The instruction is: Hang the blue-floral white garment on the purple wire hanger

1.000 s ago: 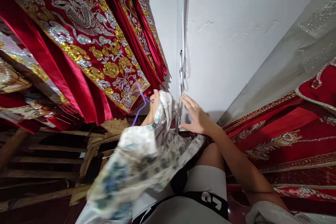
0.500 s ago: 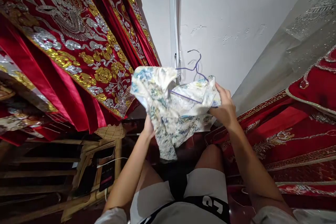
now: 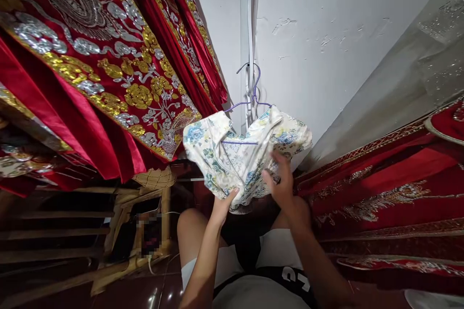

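A white floral garment (image 3: 239, 154) with blue and yellow flowers hangs on a thin purple wire hanger (image 3: 250, 96) in front of the white wall. My left hand (image 3: 224, 203) pinches the garment's lower left hem from below. My right hand (image 3: 281, 181) grips the bunched lower right part of the cloth, fingers curled into it. The hanger's hook sits by the white pipe (image 3: 246, 34) that runs up the wall.
Red robes with gold and silver embroidery (image 3: 108, 58) hang at the left, and more red embroidered cloth (image 3: 391, 183) lies at the right. A bamboo stool frame (image 3: 145, 217) stands low at the left. My knees in white shorts (image 3: 261, 256) are below.
The garment on its hanger came down a little and turned to face me. Both my hands moved from its sides down to its lower hem.
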`<move>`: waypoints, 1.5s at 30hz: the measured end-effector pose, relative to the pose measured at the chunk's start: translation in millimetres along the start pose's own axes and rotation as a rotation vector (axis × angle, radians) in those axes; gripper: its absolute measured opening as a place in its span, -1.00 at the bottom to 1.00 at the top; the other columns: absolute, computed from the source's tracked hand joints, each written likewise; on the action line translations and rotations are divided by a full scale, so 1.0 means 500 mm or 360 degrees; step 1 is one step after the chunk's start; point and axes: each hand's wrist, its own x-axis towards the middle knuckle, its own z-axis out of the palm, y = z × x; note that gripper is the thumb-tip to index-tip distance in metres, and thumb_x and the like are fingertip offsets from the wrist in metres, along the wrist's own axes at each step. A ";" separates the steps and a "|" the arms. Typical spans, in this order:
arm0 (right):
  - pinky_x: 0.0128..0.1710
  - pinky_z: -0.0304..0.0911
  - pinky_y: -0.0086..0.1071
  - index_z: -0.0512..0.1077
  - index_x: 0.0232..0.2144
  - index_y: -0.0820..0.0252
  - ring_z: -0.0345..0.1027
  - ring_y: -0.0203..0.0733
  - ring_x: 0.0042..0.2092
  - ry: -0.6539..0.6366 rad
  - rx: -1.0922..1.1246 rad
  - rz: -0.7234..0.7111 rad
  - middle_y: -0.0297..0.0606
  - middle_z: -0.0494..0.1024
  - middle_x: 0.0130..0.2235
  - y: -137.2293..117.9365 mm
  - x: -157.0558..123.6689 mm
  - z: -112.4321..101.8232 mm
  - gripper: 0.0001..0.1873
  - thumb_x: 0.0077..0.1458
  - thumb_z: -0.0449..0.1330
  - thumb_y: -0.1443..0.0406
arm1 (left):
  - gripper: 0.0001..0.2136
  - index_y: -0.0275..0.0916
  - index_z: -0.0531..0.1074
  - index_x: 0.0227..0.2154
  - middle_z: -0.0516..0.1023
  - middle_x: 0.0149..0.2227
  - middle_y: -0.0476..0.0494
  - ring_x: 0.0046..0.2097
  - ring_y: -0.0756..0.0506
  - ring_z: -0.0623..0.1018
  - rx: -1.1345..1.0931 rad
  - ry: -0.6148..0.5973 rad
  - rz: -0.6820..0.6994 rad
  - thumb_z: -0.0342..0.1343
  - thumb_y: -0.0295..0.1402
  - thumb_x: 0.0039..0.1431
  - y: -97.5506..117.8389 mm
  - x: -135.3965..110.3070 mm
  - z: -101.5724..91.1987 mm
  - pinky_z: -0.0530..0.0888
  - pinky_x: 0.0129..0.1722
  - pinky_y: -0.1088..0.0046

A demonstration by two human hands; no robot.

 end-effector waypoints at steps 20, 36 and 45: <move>-0.59 0.00 -0.41 0.43 -0.58 0.19 0.11 -0.36 -0.63 -0.0742 0.0839 0.1136 -0.35 0.38 -0.64 -0.035 -0.101 0.063 -0.62 0.07 0.19 0.03 | -0.87 -0.18 0.41 -0.11 0.52 -0.14 -0.17 -0.01 -0.16 0.51 0.1045 0.0251 0.1314 0.11 -0.33 0.32 -0.053 -0.026 0.055 0.43 0.08 0.23; -0.71 -0.16 -0.50 0.40 -0.49 0.20 0.03 -0.45 -0.66 -0.0200 0.1210 0.0842 -0.41 0.36 -0.64 -0.133 0.265 -0.005 -0.62 0.02 0.36 0.03 | -0.78 -0.21 0.34 -0.35 0.47 -0.36 -0.12 -0.28 -0.13 0.48 0.1644 -0.0939 0.1112 -0.11 -0.35 0.43 0.019 0.074 0.074 0.39 -0.18 0.34; -0.59 0.03 -0.48 0.44 -0.53 0.18 0.11 -0.39 -0.61 -0.0376 0.0926 0.0584 -0.39 0.36 -0.64 -0.157 0.221 -0.012 -0.70 0.17 0.21 0.15 | -0.80 -0.22 0.47 -0.04 0.56 -0.18 -0.15 -0.18 -0.07 0.53 0.0944 -0.0232 0.1749 0.02 -0.28 0.43 0.342 0.112 0.171 0.45 -0.13 0.38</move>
